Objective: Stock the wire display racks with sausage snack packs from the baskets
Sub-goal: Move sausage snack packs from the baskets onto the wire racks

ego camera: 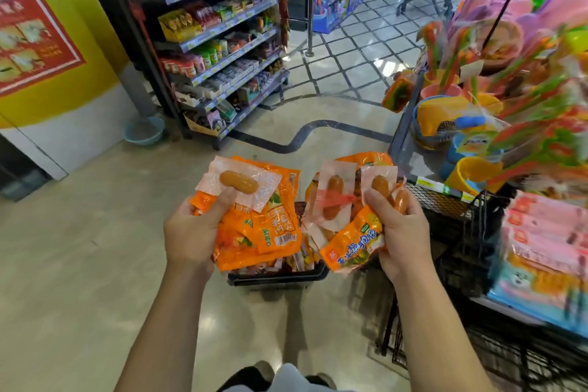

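A person stood in a shop aisle with both hands full of sausage snack packs. The left hand (191,232) was closed around a sheaf of orange packs (267,226), fingers underneath and out of sight, the thumb (219,204) pressing down on a clear-wrapped single sausage (239,182) that lay on top of the bundle. The packs fanned out to the right of and above the palm. The right hand (402,229) was clamped on a second bunch: an orange pack with blue lettering (353,242) jutted down and to the left from the grip, while several clear sachets, each showing one sausage (334,197), stood up above the knuckles, the thumb across one of them. Both bundles were held side by side, apart, directly above a dark basket (280,277) on the pale floor, in which more packs showed. A black wire display rack (445,204) stood just beside the right hand, carrying pink and orange packets (541,242) on its right. Blurred toy buckets (471,172) crowded the shelf beyond, and stocked snack shelving (222,51) lined the far left.
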